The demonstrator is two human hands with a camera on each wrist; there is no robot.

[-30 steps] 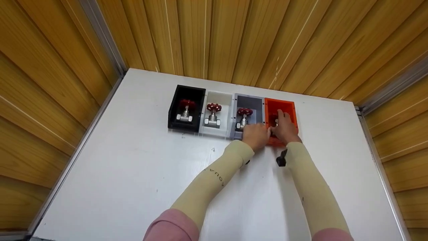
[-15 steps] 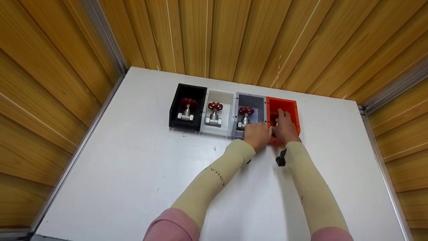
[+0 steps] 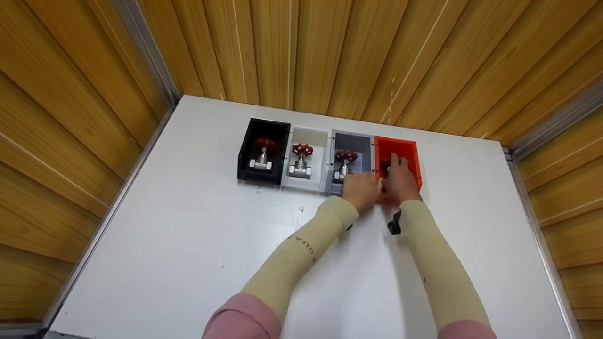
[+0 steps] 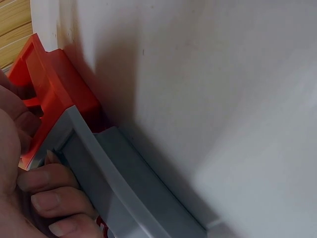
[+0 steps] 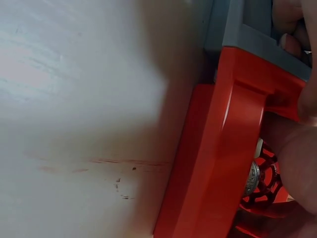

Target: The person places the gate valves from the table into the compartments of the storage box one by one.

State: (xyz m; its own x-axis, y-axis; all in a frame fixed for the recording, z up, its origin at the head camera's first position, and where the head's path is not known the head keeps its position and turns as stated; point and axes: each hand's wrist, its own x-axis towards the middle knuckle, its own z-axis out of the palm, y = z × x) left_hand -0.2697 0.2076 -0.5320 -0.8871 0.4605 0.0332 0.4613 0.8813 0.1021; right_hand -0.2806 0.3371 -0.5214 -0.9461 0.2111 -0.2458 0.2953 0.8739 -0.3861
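Note:
An orange bin (image 3: 407, 148) and a grey bin (image 3: 353, 140) stand side by side, each with a red-wheeled valve inside. My left hand (image 3: 361, 190) grips the grey bin at the wall it shares with the orange one. Its curled fingers (image 4: 47, 198) lie inside the grey bin; its thumb reaches across to the orange side. My right hand (image 3: 403, 182) reaches into the orange bin, thumb and fingers around the valve there, whose red wheel (image 5: 270, 181) shows in the right wrist view. Its palm hides much of that valve. The grey bin's valve (image 3: 346, 156) is partly covered by my left hand.
A white bin (image 3: 311, 135) and a black bin (image 3: 271, 129) continue the row to the left, each holding a red-wheeled valve. All sit near the far edge of a white board (image 3: 198, 235). Wood-look panels (image 3: 311, 56) with metal corner strips surround it.
My right hand has edged slightly left around the orange bin's valve, covering more of its metal body. My left hand keeps its place on the grey bin.

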